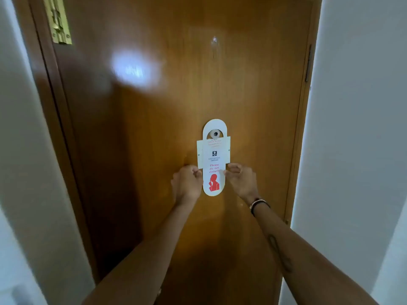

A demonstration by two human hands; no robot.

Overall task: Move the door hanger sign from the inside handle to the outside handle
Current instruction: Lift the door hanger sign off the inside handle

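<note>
A white door hanger sign (214,159) with red "Please do not disturb" lettering and a red figure hangs flat against the brown wooden door (167,133). Its round cut-out sits over a small silver knob (215,134) at mid-door. My left hand (187,183) pinches the sign's left edge just below its wider middle part. My right hand (241,180) pinches the right edge at the same height. A bracelet is on my right wrist. No lever handle shows in the view.
White walls (356,128) close in on both sides of the door. A brass latch plate (57,20) sits on the frame at top left. A hinge line (308,62) runs along the door's right edge. A bright light glare lies on the upper door.
</note>
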